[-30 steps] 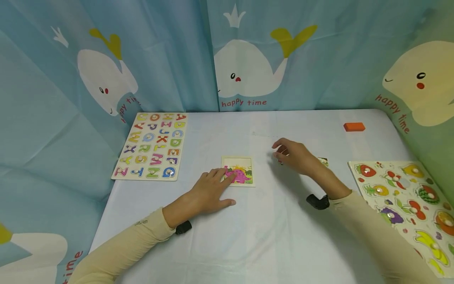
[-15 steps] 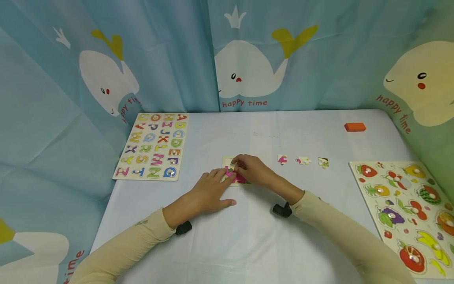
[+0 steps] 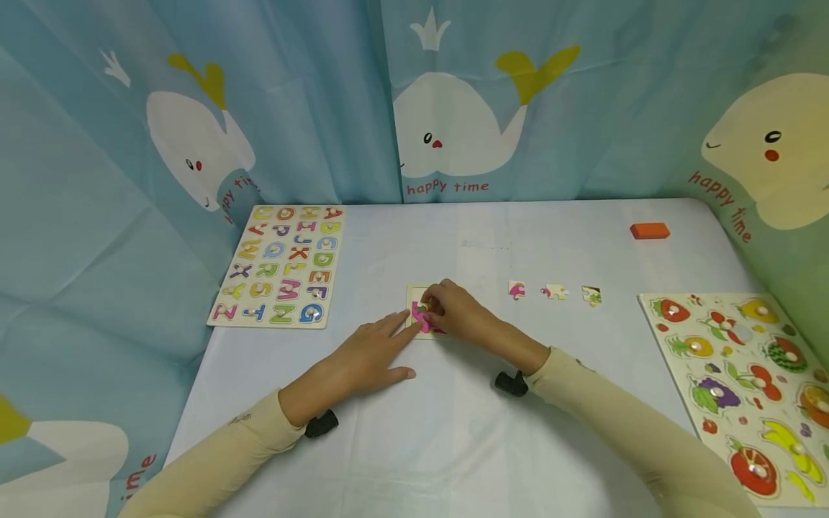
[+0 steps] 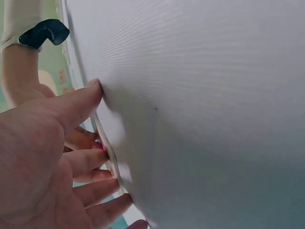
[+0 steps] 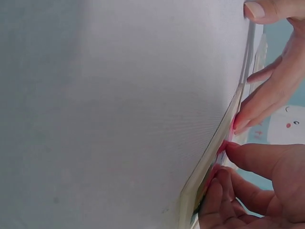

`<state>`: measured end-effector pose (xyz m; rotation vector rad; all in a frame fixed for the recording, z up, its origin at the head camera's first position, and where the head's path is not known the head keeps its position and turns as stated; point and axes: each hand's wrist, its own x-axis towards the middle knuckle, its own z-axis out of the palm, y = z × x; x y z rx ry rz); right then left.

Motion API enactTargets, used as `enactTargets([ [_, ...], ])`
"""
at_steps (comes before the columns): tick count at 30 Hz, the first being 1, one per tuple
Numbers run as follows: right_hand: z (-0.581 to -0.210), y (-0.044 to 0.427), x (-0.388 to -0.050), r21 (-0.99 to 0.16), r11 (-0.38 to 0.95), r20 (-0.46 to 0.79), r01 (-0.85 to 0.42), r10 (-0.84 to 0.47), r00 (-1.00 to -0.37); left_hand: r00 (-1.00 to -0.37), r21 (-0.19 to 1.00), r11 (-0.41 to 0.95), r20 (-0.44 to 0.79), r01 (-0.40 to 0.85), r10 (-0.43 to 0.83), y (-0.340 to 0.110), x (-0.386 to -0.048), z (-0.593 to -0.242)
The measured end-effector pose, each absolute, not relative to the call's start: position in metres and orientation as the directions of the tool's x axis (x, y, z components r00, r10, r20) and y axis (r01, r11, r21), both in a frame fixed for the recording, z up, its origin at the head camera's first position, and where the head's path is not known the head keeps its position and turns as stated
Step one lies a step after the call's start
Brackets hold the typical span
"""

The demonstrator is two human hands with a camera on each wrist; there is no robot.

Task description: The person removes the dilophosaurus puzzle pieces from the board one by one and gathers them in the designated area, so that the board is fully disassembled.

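Observation:
My left hand (image 3: 356,356) lies palm down, fingers straight, with its fingertips on the left side of a small wooden puzzle tray (image 3: 415,288). Pink dinosaur puzzle (image 3: 417,320) pieces fill the lower part of the tray; its right part is covered by my right hand (image 3: 463,316). That hand pinches a small puzzle piece (image 3: 423,308) with some green on it, over the tray and mostly hidden by the fingers. In the right wrist view, thumb and curled fingers meet at the tray's surface. Three loose jigsaw pieces (image 3: 555,291) lie in a row right of the tray.
An alphabet board (image 3: 275,266) lies at the left of the white-covered table (image 3: 447,446). A fruit peg board (image 3: 738,388) lies along the right side. Near the back right corner is an orange block (image 3: 650,231). Curtains (image 3: 311,108) with printed whales enclose the table.
My right hand has moved left from the loose pieces to the tray, bringing a puzzle piece. My left hand has slid slightly left and down, its fingertips still at the tray.

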<state>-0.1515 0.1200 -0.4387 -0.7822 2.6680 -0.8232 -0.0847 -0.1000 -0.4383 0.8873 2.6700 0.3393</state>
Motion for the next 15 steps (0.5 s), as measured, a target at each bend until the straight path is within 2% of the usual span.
enactTargets([
  [15, -0.4375, 0.1189, -0.1465, -0.576, 0.697, -0.042, -0.428, -0.547, -0.836, -0.760, 0.312, 0.773, -0.192, 0.553, 0.621, -0.1010, -0.0837, -0.4387],
])
